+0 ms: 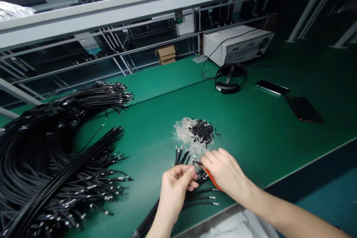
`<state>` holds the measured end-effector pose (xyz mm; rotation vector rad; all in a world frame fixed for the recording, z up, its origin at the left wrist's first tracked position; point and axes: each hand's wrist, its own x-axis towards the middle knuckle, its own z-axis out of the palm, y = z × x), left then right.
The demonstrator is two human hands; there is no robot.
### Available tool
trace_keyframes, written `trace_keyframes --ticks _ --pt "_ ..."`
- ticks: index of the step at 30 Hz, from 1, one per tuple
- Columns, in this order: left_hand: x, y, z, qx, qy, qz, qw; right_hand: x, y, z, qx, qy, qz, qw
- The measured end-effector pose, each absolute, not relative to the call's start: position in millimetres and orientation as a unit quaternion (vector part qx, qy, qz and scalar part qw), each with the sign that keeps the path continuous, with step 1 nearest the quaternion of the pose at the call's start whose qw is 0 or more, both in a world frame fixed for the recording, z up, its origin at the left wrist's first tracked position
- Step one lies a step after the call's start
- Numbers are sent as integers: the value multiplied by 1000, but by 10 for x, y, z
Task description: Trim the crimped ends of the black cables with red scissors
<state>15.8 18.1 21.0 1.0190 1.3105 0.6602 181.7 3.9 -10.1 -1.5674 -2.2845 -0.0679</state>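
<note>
My left hand [176, 186] is closed around a small bundle of black cables [182, 156], whose stripped ends stick up past my fingers. My right hand [223, 171] grips an orange-handled tool [212, 180], its tip at the cable ends. Just beyond lie a small heap of black sleeve pieces [203, 132] and a pale fluffy pile of stripped fibres [184, 131]. More cables [200, 198] lie under my hands on the green table [273, 134].
A big coil of black cables [50, 163] fills the left of the table. At the far right are a white machine [237, 44], a black headband-like device [231, 79], a phone [272, 87] and a dark tablet [304, 109]. The table's front edge runs near my arms.
</note>
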Motion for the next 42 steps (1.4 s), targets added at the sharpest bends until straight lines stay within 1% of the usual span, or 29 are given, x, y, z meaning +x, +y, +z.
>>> trace_keyframes --ticks 5,11,21,23,26,29,31,32,33,36,38,40,42 --pt "153 177 207 447 568 284 630 1836 19 -94 -553 -814 -23 179" --pt "174 171 202 454 564 289 627 1914 41 -24 -557 -813 9 173" --pt "219 184 235 442 608 279 598 1888 24 56 -549 -820 -58 152" --pt "223 179 222 440 611 279 596 1894 36 69 -542 -824 -56 156" --pt "235 148 167 445 611 286 589 1922 46 82 -562 -803 3 198" --pt "235 94 96 482 594 270 585 1944 20 40 -607 -744 128 249" --pt "215 69 69 532 575 241 573 1951 -15 -31 -612 -723 202 250" --pt "197 67 63 568 572 233 544 1953 -34 -75 -613 -720 223 239" --pt "176 73 61 609 578 231 492 1955 -50 -118 -619 -718 231 220" --pt "111 139 44 717 616 216 245 1961 -66 -201 -657 -705 215 158" --pt "83 195 14 751 628 167 117 1956 -37 -190 -675 -693 209 143" --pt "66 233 -18 767 628 120 62 1933 22 -129 -685 -678 210 165" --pt "48 239 -28 769 626 112 57 1882 97 -47 -684 -660 224 213"
